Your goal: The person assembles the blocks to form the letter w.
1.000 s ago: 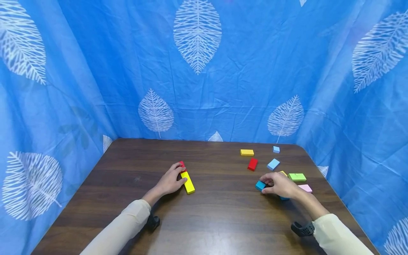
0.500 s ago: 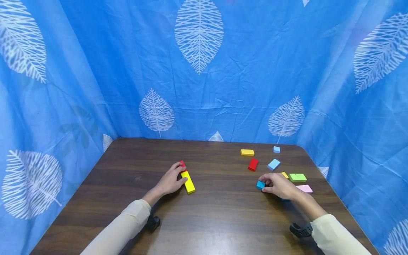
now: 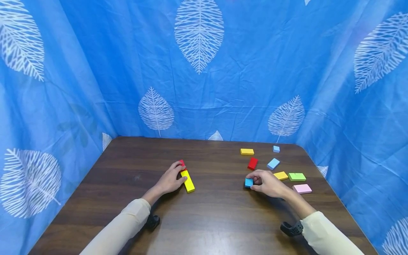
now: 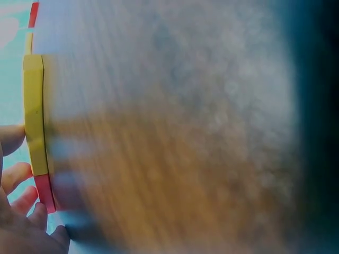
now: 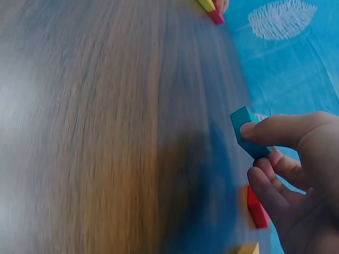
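On the dark wooden table (image 3: pixel 207 212) my left hand (image 3: pixel 169 180) lies beside a long yellow block (image 3: pixel 188 181) and a red block (image 3: pixel 182 163) at its far end, with curled fingers touching both. The left wrist view shows the yellow block (image 4: pixel 35 114) and red block (image 4: pixel 44 193) end to end. My right hand (image 3: pixel 266 183) pinches a small teal block (image 3: pixel 249 182) between thumb and fingers, just above the table right of centre. The right wrist view shows that teal block (image 5: pixel 247 132) held at my fingertips (image 5: pixel 267 129).
Loose blocks lie at the right: a yellow block (image 3: pixel 247 151), a small light blue block (image 3: pixel 276 149), a red block (image 3: pixel 253 163), a light blue block (image 3: pixel 273 164), an orange-yellow block (image 3: pixel 281 175), a green block (image 3: pixel 297 176) and a pink block (image 3: pixel 302 188). Blue leaf-print curtains (image 3: pixel 204 71) wall the table.
My right hand has moved left, away from the loose pile, carrying the teal block. The left hand and its yellow and red blocks have not moved.
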Available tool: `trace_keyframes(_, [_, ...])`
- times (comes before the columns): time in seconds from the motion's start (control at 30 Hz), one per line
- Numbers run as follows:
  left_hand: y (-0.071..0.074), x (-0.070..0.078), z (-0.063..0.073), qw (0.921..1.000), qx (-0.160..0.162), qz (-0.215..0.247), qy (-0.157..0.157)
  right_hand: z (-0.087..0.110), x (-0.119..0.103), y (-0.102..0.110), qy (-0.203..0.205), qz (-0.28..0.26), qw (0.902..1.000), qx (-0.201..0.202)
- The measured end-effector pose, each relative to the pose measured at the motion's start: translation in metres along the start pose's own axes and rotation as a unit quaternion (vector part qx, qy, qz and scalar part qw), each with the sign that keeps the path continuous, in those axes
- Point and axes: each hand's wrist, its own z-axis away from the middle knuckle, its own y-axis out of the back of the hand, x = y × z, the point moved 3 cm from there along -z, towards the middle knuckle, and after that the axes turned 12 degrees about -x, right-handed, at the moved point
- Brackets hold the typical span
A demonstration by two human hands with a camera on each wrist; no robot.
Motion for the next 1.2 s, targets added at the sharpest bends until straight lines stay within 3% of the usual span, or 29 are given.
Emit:
trace_keyframes(0.53, [-0.002, 0.000, -0.002, 1.0000, 0.005, 0.002, -0.004, -0.031, -0.032, -0.033, 0.056, -0.050, 0.9970, -0.019])
trace_keyframes(1.2, [-0.004, -0.001, -0.001, 0.9999, -0.001, -0.008, 0.010, -0.075, -0.075, -0.079, 0.107, -0.049, 0.9903, -0.074])
